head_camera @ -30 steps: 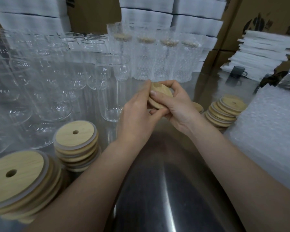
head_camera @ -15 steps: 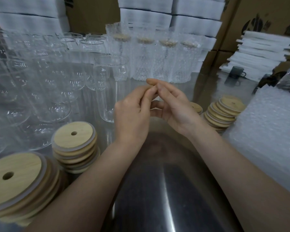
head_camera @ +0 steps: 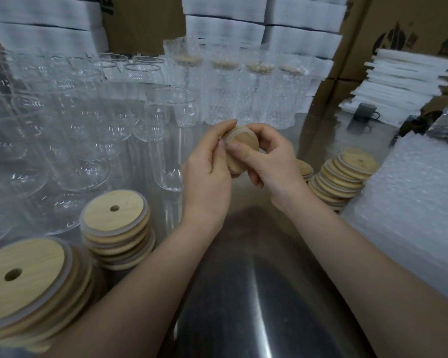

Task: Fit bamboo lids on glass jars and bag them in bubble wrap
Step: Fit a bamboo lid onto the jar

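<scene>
Where the frame is closest to the viewer, a bare steel table (head_camera: 246,313) fills the bottom centre, with both forearms reaching up across it. At the lower left sits a blurred stack of bamboo lids (head_camera: 29,277), each with a small hole, and just above it a second, shorter lid stack (head_camera: 115,220). At the centre of the frame, above the table, the left hand (head_camera: 207,177) and the right hand (head_camera: 274,164) meet around a single bamboo lid (head_camera: 242,161), held tilted on edge. The left hand pinches its left rim with thumb and forefinger. The right thumb lies across the wooden face and the right fingers curl over the far edge. A pale ring shows along the lid's upper rim. To the right of the hands a leaning lid pile (head_camera: 343,177) stands beside a heap of bubble wrap (head_camera: 414,208) at the right edge. Just above and left of the hands stands an open glass jar (head_camera: 172,133), with many empty jars (head_camera: 62,130) crowding the left side. Higher up, four wrapped jars (head_camera: 243,96) stand in a row, lids on. A dark mug (head_camera: 365,113) sits at the upper right, near stacked foam sheets (head_camera: 404,81) and cardboard boxes (head_camera: 404,19).
</scene>
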Action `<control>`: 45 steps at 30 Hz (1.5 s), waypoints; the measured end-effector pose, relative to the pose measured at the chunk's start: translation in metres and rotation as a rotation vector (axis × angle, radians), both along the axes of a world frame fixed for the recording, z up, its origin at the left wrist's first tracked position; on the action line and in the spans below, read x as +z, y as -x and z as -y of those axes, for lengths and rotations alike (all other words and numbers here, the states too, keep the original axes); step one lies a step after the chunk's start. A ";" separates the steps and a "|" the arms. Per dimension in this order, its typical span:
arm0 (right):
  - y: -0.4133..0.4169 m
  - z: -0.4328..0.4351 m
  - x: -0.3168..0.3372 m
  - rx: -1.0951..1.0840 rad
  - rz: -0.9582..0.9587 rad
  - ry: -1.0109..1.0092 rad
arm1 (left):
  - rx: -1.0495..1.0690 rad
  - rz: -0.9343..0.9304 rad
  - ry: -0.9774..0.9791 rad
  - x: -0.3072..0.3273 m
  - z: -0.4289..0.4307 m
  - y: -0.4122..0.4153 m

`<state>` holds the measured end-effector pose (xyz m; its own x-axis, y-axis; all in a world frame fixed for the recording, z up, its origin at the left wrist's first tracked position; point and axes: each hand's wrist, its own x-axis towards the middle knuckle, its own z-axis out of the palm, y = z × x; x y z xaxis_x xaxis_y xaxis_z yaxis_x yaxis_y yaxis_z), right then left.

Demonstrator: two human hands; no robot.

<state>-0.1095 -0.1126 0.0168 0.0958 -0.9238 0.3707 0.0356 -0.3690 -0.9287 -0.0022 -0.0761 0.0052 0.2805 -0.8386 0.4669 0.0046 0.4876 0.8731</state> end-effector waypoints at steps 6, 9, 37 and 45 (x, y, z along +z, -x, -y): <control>0.002 0.003 0.002 -0.013 0.050 -0.018 | -0.075 0.015 0.021 0.001 -0.002 0.005; 0.003 0.003 0.002 0.023 0.099 -0.085 | -0.044 0.075 0.034 -0.002 -0.001 0.006; 0.001 -0.001 0.009 0.213 -0.034 -0.058 | 0.148 -0.067 -0.009 0.008 -0.002 -0.003; 0.006 0.003 0.011 0.175 0.224 -0.144 | 0.402 0.352 0.250 0.012 -0.013 -0.001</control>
